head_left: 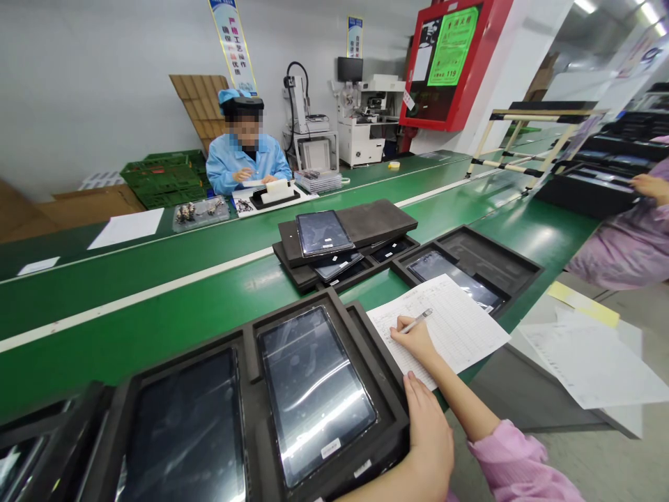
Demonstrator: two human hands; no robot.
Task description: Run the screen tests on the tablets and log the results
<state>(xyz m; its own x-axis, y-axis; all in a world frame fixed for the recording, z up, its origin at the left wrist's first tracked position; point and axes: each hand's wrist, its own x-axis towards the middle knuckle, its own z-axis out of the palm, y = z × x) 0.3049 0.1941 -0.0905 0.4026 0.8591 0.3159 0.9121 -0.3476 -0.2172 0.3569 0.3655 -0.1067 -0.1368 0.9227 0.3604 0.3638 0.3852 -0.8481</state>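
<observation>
My right hand [417, 340] is closed round a pen [417, 321], its tip on a white form [454, 326] printed with a grid and partly filled with handwriting. My left hand [427, 425] lies along the right edge of a black foam tray [251, 373], fingers stretched out, their tips near the paper's lower edge. Two dark glossy tablet screens [316, 390] lie face up in that tray's recesses, the nearer one with a small white label. Beyond the form, another foam tray [517, 261] holds a tablet [454, 279] partly covered by the paper.
More foam trays with tablets [324, 231] are stacked on the green bench [209, 296]. A co-worker in blue [272, 157] sits across from me. Another person's pink sleeve [621, 244] shows at right beside stacked trays. Loose papers [601, 355] lie lower right.
</observation>
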